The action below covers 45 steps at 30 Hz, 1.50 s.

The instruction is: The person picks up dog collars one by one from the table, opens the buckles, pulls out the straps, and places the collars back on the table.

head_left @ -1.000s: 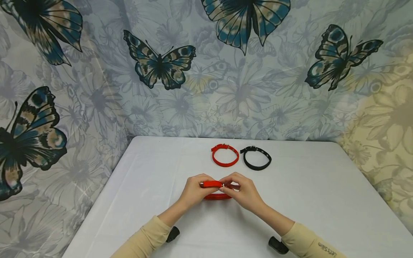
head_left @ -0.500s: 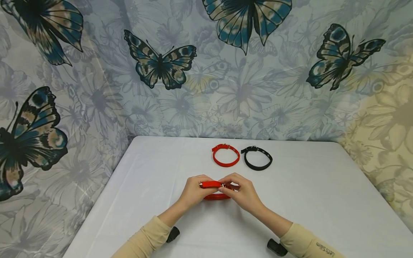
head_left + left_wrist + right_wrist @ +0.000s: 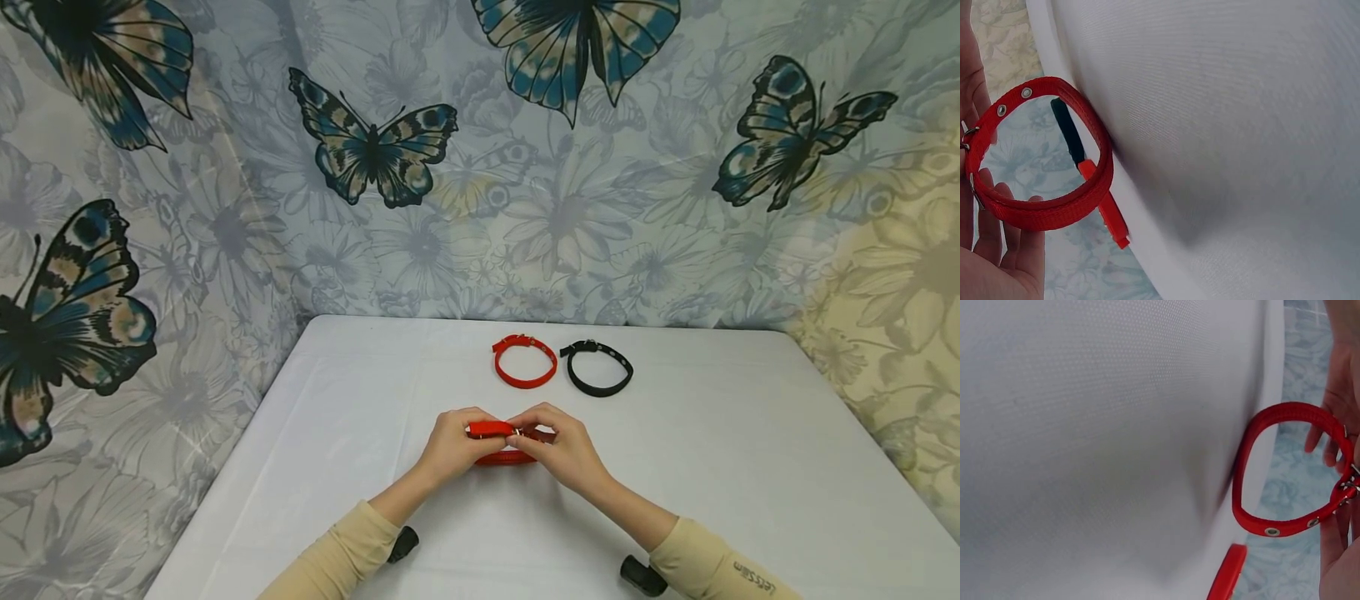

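Both hands hold a red buckled collar (image 3: 491, 429) just above the middle of the white table. My left hand (image 3: 453, 442) pinches its upper strap on the left. On the other side, the fingers of my right hand (image 3: 566, 446) pinch it beside the metal buckle. In the left wrist view the looped red collar (image 3: 1054, 215) shows metal eyelets, and its lower edge meets or nearly meets the cloth. The buckle (image 3: 1350, 481) sits at the right edge of the right wrist view, partly hidden by fingers.
Farther back on the white table (image 3: 735, 433) lie a second red collar (image 3: 525, 384) and a black collar (image 3: 598, 390), side by side and buckled into loops. A butterfly-printed curtain (image 3: 600, 250) hangs behind the table. A black cylindrical device (image 3: 642, 576) is by each forearm.
Both hands stay at almost the same spot on the red collar. Its upper strap has shifted very slightly in the left hand, and the right forearm has moved a little left.
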{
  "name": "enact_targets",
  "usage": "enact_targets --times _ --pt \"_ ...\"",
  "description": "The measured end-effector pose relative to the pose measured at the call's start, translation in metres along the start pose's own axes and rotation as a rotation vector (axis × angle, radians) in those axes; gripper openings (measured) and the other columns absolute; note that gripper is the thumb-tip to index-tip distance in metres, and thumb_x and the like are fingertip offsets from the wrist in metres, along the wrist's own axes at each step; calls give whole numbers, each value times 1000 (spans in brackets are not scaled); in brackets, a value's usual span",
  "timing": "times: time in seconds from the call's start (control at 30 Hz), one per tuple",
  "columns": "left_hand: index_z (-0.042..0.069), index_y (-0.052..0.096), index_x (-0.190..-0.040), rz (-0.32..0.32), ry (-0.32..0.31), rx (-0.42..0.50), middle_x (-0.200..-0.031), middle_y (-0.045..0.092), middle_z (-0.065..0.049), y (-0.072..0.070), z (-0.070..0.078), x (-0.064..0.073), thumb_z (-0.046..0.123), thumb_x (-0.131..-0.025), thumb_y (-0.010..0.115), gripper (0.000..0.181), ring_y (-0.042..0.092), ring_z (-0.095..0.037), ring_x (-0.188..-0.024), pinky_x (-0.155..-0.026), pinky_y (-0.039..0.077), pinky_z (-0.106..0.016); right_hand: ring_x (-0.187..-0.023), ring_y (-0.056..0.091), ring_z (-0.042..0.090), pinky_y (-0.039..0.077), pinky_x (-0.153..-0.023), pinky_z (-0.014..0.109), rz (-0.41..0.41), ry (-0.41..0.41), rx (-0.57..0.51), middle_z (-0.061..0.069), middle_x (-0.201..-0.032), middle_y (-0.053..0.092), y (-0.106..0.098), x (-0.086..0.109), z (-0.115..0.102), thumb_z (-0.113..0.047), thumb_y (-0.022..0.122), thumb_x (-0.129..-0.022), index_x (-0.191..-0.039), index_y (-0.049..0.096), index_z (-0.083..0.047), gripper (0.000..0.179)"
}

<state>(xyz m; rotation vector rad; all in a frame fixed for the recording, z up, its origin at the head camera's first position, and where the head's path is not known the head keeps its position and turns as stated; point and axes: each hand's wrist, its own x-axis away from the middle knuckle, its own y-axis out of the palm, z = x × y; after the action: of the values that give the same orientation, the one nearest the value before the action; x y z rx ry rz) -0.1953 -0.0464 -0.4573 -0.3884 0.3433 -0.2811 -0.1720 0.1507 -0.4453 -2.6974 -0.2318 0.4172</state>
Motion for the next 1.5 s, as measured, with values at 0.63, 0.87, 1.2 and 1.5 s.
enact_targets --times 0.63,0.87,1.2,1.5 --pt "10 75 -85 -23 39 5 -81 70 6 3 -2 2 7 -80 78 7 60 -9 -75 -63 54 -23 -88 61 20 55 -83 40 -33 -83 52 4 -97 65 0 6 -7 -3 75 -85 -101 69 -6 17" --pt "12 76 -83 -7 55 -8 -79 70 8 3 -4 1 9 -79 79 6 61 -9 -76 -66 52 -25 -89 61 26 56 -81 39 -31 -113 60 12 -96 64 -2 10 -34 3 72 -84 -101 67 2 18" --pt "10 76 -83 -7 47 29 -80 71 8 4 -5 -1 10 -80 80 5 62 -10 -78 -68 53 -26 -92 61 28 56 -81 40 -13 -157 52 12 -100 63 0 11 -32 3 70 -86 -103 65 3 18" --pt "12 74 -79 -1 23 82 -83 71 5 5 -6 -1 10 -80 80 6 63 -11 -84 -71 55 -26 -97 60 28 55 -85 40 -23 -113 4 11 -104 62 1 9 -21 4 67 -88 -107 62 2 19"
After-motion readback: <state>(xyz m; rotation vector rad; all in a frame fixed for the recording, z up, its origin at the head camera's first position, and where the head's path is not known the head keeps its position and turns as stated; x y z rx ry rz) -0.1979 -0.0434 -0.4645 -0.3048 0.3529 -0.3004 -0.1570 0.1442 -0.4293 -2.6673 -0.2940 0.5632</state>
